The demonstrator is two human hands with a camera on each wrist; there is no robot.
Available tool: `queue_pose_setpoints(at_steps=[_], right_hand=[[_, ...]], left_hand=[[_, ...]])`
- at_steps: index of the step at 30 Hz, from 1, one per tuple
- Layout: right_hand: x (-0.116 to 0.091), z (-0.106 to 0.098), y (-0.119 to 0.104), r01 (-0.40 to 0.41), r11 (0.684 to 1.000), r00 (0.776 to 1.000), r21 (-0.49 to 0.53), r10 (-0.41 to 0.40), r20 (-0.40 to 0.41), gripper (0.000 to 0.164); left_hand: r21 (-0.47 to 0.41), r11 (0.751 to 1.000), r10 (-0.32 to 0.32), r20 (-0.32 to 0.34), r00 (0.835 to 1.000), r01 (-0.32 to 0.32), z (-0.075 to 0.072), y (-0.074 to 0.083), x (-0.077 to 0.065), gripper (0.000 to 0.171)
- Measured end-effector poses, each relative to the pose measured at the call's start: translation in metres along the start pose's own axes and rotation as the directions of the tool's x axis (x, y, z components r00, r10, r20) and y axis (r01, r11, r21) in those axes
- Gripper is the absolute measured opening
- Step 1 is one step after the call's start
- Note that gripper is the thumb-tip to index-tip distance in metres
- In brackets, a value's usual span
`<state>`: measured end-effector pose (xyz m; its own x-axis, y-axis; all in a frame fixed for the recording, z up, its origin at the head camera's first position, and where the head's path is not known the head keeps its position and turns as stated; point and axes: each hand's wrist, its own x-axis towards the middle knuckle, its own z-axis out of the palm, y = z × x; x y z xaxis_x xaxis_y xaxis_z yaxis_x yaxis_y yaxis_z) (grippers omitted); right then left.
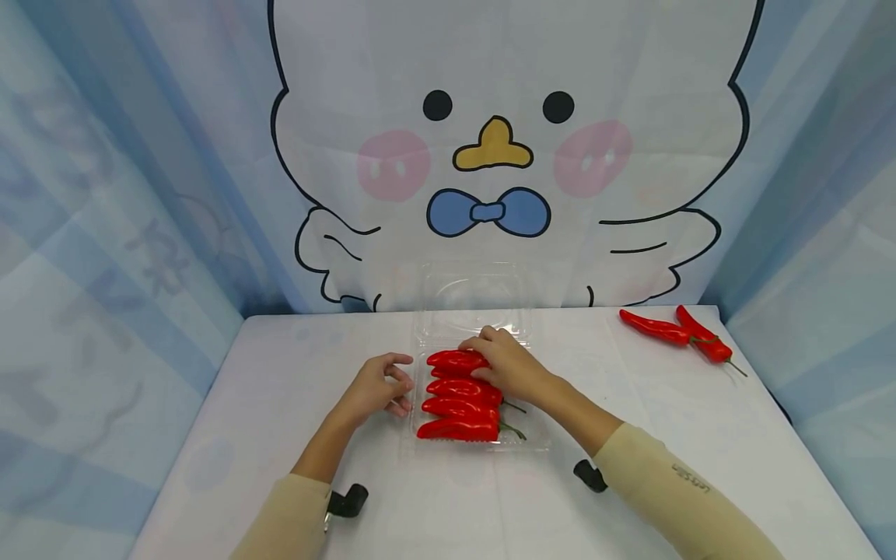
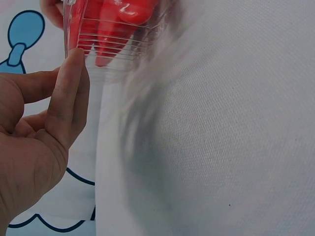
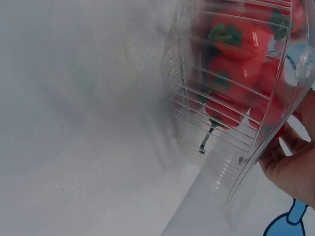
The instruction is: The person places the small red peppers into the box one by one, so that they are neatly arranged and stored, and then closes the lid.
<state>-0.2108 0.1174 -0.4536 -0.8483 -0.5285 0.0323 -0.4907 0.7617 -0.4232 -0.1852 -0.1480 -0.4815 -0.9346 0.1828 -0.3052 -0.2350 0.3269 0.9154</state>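
A clear plastic clamshell box (image 1: pixel 539 435) lies with its lid (image 1: pixel 476 288) raised at the back. Several red chili peppers (image 1: pixel 458 408) lie side by side in it, stems to the right. My right hand (image 1: pixel 514 365) reaches into the box from the right and pinches the rearmost chili pepper (image 1: pixel 448 359) between thumb and fingers; its stem end is hidden under the hand. At the box's left rim is my left hand (image 1: pixel 378 389), its fingers loosely bent and holding nothing. In the left wrist view, the left fingertips (image 2: pixel 74 61) meet the box wall (image 2: pixel 113 37); contact is unclear.
Two more red chili peppers (image 1: pixel 675 334) lie crossed at the table's back right corner. The white table (image 1: pixel 294 404) stands against a printed curtain (image 1: pixel 490 257), with blue curtains (image 1: pixel 105 257) at the sides.
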Motion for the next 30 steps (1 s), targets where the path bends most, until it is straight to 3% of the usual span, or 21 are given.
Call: queue_pose_setpoints(at_steps=[30], right_hand=[[-0.0025,0.0058,0.0010,-0.060,0.997,0.998,0.049,0.059,0.028,0.046]], left_hand=[[0.005,1.000,0.002,-0.005,1.000,-0.002,0.0009,-0.0016,-0.0004,0.048]])
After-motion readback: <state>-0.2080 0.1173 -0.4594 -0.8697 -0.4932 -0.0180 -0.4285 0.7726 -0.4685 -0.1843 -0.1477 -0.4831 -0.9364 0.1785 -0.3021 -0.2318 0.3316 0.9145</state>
